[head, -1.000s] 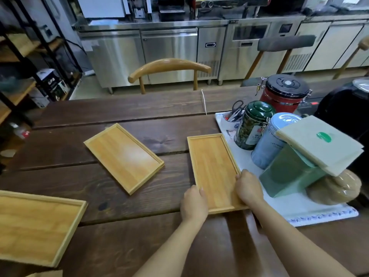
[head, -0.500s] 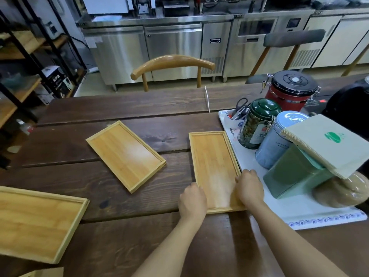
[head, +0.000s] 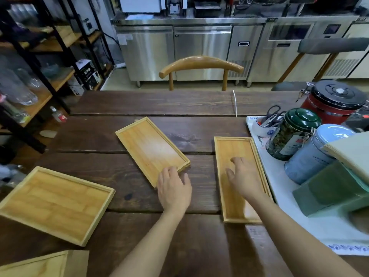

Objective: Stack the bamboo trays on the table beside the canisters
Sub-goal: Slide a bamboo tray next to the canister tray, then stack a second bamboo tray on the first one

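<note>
A narrow bamboo tray point(head: 235, 148) lies lengthwise beside the white mat with the canisters: green point(head: 293, 132), pale blue point(head: 313, 154) and red point(head: 333, 102). My right hand point(head: 242, 176) hovers open over this tray's middle, fingers spread. A second narrow tray point(head: 149, 148) lies angled in the table's middle; my left hand point(head: 173, 188) is open at its near corner, fingertips touching the rim. A wider tray point(head: 54, 202) sits at the near left, and another tray corner point(head: 46, 264) shows at the bottom edge.
The dark plank table point(head: 159, 104) has a white mat point(head: 279, 188) on its right carrying a green box point(head: 331, 192), a paper stack point(head: 351, 150) and a cup of scissors point(head: 267, 120). A wooden chair point(head: 201, 64) stands at the far side. Shelves point(head: 40, 56) line the left.
Both hands let go of the right tray's near end. My left hand moved left to the angled tray's corner; my right hand moved forward over the right tray.
</note>
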